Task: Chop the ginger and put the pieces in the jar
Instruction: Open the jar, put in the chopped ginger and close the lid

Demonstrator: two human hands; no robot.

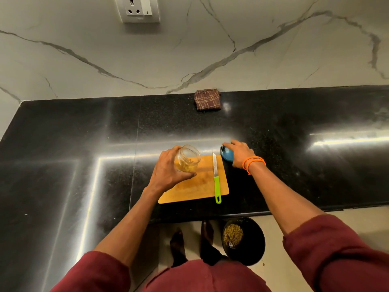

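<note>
My left hand (168, 171) grips a clear glass jar (189, 158), tilted with its mouth toward the upper right, above the far left part of the wooden cutting board (202, 186). Yellowish ginger pieces (187, 166) lie inside the jar. My right hand (240, 153) is curled over a blue lid (227, 155) on the black counter just right of the board's far corner. A knife with a green handle (216, 182) lies along the board's right edge, blade pointing away from me.
A folded brown checked cloth (207, 100) lies at the back of the black counter (84, 144) by the marble wall. On the floor below the counter edge stands a black bin (250, 232) holding scraps, beside my feet. A wall socket (139, 9) sits above.
</note>
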